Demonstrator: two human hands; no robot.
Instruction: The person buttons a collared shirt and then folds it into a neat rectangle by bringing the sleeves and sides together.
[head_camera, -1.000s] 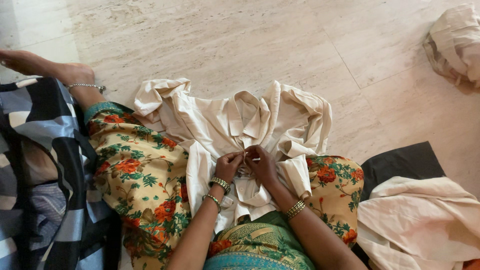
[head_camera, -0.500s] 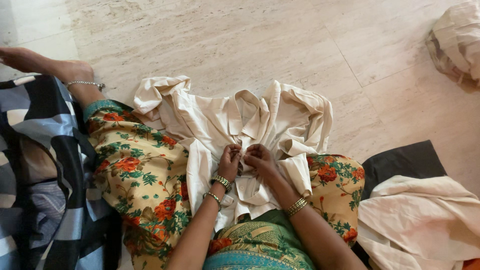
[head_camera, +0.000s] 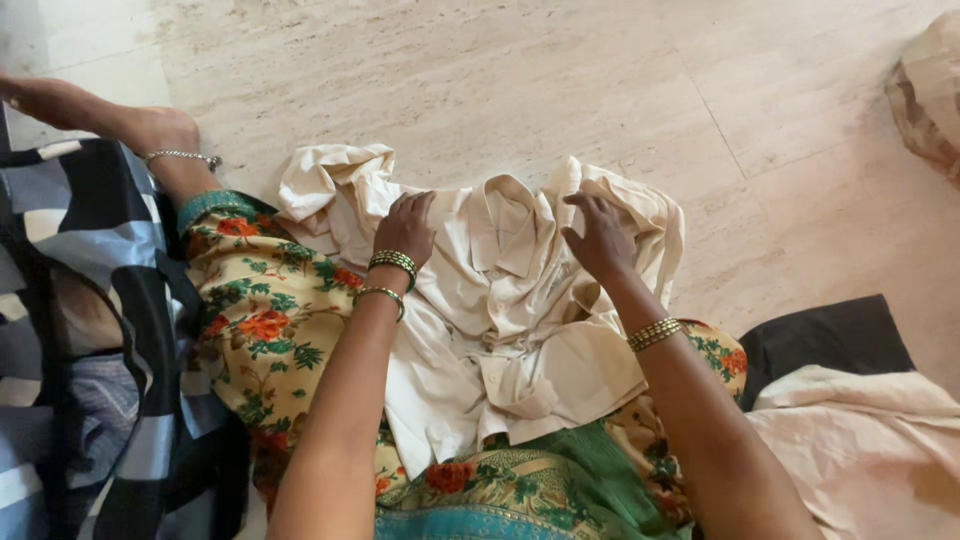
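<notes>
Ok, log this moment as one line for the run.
left hand: flat on cream shirt, left of collar | right hand: on shirt, right of collar | shirt: spread over lap and marble floor

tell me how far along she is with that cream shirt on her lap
Done, it seems: the cream shirt lies front up across the lap, its placket closed below the collar. In hand: the left hand and right hand rest on the shoulders, either side of the collar. Left: the sleeves are bunched and unfolded, and more cream cloth lies at the right.
</notes>
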